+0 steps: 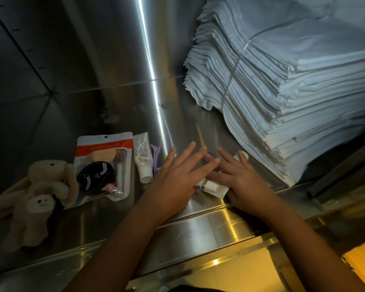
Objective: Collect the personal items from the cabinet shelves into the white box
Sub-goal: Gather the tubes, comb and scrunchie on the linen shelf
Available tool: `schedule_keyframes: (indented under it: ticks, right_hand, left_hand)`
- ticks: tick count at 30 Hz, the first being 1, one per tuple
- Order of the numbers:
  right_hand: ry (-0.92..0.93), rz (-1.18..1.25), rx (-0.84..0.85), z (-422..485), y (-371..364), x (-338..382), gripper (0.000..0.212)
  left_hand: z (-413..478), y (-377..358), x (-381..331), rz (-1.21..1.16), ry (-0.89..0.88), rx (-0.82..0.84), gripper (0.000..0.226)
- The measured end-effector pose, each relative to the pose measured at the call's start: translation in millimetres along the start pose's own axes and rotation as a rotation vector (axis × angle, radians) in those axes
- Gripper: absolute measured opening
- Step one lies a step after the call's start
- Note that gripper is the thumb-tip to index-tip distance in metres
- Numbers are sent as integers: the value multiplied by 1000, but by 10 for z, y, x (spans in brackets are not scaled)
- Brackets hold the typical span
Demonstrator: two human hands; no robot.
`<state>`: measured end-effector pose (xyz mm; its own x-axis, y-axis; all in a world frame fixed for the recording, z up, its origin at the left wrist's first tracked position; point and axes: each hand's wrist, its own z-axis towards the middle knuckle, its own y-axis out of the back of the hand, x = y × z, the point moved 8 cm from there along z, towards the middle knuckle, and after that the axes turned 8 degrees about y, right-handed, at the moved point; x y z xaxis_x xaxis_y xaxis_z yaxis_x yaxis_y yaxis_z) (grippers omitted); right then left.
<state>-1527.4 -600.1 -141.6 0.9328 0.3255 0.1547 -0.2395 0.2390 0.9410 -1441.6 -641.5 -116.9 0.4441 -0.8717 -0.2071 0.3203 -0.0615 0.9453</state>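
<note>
On the steel cabinet shelf [114, 114] lie a beige plush rabbit [36, 197], a clear pouch [105, 167] of makeup tools, a white tube [143, 159] and a purple hair clip [156, 152]. My left hand [177, 175] lies flat with fingers spread, just right of the clip. My right hand [238, 178] rests flat over small white items; a white tube [214, 188] shows between the two hands and a small white cap [243, 154] pokes out beyond the fingers. Neither hand is closed on anything. The white box is not in view.
A tall tied stack of folded white cloths [282, 81] fills the shelf's right side, close to my right hand. The shelf's front lip [209, 230] runs below my wrists. A yellow-lit floor [240, 268] shows beneath.
</note>
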Motion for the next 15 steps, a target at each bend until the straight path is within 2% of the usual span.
schedule_keyframes:
  ticks: [2, 6, 9, 12, 15]
  right_hand:
    - [-7, 1, 6, -26, 5, -5, 43]
    - [-39, 17, 4, -98, 7, -15, 59]
    - [-74, 57, -22, -171, 30, -26, 57]
    - [-121, 76, -17, -228, 33, -59, 55]
    - [-160, 126, -8, -287, 29, -36, 54]
  left_hand:
    - [32, -87, 9, 51, -24, 73, 73]
    - [101, -294, 126, 158, -26, 201, 74]
    - [111, -450, 209, 219, 6, 295, 75]
    - [78, -575, 283, 186, 50, 412, 87]
    - [26, -633, 339, 146, 94, 459, 99]
